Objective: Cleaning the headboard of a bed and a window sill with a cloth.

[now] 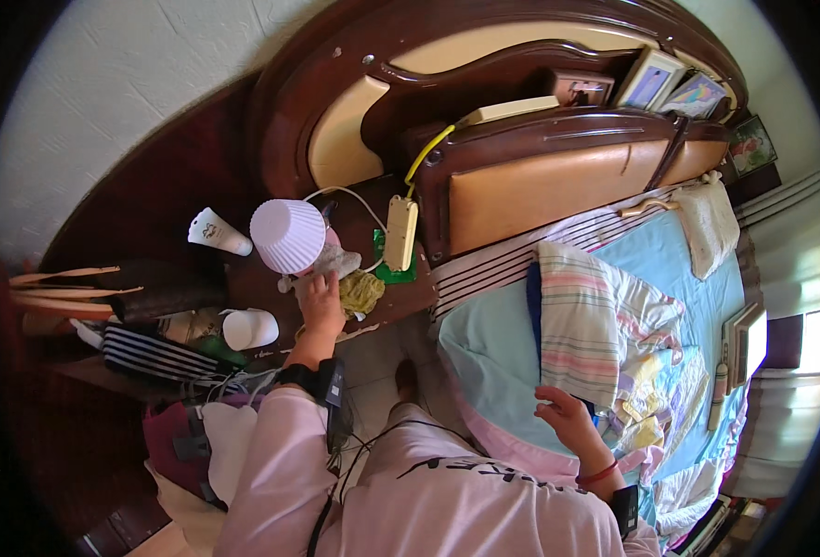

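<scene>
My left hand (321, 304) reaches over the dark nightstand (400, 302), its fingers closed on a crumpled grey cloth (335, 259). Right beside it stands a small lamp with a white pleated shade (287, 236). A wadded yellow-green cloth (361, 293) lies just right of that hand. Over the near edge of the bed hovers my right hand (566, 418), empty, fingers loosely bent and apart. Closest to it is a folded striped blanket (577, 325).
On the nightstand are a white tumbler (220, 232), a white cup-shaped container (250, 329), a cream power strip (400, 234) and a green packet (397, 271). Cables hang beside my left arm. A carved headboard (558, 181) rises behind the bed (493, 357).
</scene>
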A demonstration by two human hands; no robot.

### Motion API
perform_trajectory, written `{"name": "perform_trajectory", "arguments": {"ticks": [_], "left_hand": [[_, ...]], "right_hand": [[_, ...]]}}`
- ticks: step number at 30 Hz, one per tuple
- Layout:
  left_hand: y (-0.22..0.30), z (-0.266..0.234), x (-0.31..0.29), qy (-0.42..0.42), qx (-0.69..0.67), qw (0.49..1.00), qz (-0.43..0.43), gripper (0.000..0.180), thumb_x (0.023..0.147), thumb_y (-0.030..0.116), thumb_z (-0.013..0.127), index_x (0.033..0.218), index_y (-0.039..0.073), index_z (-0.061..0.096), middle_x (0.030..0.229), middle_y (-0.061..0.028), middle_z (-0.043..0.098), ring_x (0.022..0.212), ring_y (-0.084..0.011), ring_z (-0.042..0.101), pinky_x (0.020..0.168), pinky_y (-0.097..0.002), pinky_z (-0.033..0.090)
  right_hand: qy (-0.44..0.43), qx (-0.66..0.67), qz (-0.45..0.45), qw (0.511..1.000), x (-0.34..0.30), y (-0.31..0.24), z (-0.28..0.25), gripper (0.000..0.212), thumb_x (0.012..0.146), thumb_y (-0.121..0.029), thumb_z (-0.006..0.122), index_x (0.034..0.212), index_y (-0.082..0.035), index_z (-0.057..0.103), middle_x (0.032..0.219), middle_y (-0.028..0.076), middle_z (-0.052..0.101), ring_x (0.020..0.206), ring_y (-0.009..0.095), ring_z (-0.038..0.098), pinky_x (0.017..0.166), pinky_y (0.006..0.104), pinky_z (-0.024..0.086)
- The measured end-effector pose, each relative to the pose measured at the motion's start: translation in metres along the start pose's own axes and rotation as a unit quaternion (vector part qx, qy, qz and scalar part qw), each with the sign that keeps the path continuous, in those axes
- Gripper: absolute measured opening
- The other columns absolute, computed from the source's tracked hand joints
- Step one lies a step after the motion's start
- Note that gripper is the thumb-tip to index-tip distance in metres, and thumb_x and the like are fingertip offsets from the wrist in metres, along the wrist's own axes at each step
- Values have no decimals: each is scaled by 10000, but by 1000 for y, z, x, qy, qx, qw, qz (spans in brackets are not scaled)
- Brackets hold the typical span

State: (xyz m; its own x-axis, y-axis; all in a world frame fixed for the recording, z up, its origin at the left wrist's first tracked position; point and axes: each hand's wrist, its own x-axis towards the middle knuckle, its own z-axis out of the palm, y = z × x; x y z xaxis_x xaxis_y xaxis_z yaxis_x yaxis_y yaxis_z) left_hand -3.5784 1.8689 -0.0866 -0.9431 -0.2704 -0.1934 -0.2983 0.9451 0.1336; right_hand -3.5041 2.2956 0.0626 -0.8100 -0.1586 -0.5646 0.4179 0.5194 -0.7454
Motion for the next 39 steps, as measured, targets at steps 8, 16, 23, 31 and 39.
{"name": "perform_trajectory", "arguments": {"ticks": [8,16,23,31,39], "left_hand": [[-25,-11,2,88,-170,979,65,391,597,137,652,958,48,531,908,-128,511,867,-316,508,753,-397,425],[16,-84,-47,-82,-770,624,-104,293,730,128,520,998,12,527,898,-37,560,811,-116,526,740,-255,423],[99,-93,-93,-171,-614,754,161,499,757,230,626,1158,5,432,1076,-73,503,999,-174,483,877,-296,372],[77,-132,-107,-243,-469,848,42,418,706,165,658,1079,47,510,961,-104,565,920,-190,541,815,-309,425],[9,-97,-86,-9,-611,776,-155,400,694,126,639,1078,56,551,951,-105,576,864,-175,541,787,-263,421]], "right_hand": [[-71,-79,21,994,33,-35,29,326,789,-170,591,1077,-23,550,979,106,615,782,146,603,712,265,472],[-192,65,4,979,74,-73,40,453,819,-192,579,1219,-45,427,1159,104,515,958,159,530,824,285,427],[-317,360,94,872,107,-121,91,566,816,-148,570,1303,-63,293,1166,67,486,1008,174,497,856,286,406],[-278,417,62,863,123,-102,39,453,742,-62,572,1172,5,450,1113,79,539,1012,178,509,899,298,375],[-263,537,23,801,127,-116,-13,538,691,-182,599,1153,48,445,1083,144,549,986,252,540,880,362,420]]}}
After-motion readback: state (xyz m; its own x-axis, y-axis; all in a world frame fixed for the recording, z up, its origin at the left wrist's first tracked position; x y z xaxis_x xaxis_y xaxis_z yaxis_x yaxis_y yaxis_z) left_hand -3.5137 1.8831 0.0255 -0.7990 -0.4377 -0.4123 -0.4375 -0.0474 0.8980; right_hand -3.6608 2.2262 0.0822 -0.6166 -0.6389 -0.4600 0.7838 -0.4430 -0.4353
